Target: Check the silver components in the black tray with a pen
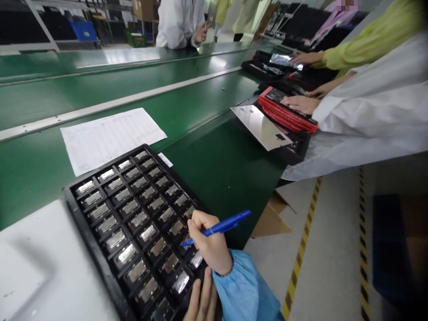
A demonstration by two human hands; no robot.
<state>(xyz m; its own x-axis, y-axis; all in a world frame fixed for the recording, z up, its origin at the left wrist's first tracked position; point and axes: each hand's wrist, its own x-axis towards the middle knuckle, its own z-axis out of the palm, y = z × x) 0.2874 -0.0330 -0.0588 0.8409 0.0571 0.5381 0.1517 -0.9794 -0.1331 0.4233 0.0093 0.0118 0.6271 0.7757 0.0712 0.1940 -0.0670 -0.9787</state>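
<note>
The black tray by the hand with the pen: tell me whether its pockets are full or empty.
Full, as far as shows. Every visible pocket of the black tray holds a small metal-faced part; pockets under the right hand with the blue pen are hidden.

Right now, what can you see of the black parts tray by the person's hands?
The black tray is a shallow, rimmed grid of small square pockets, plastic by its look, lying flat and angled on the green table. Nearly every visible pocket holds a small part with a shiny metallic face. The right hand rests over its near right edge, holding a blue pen tip-down at a pocket. The left hand lies at its near corner. Its far corner overlaps a printed sheet.
</note>
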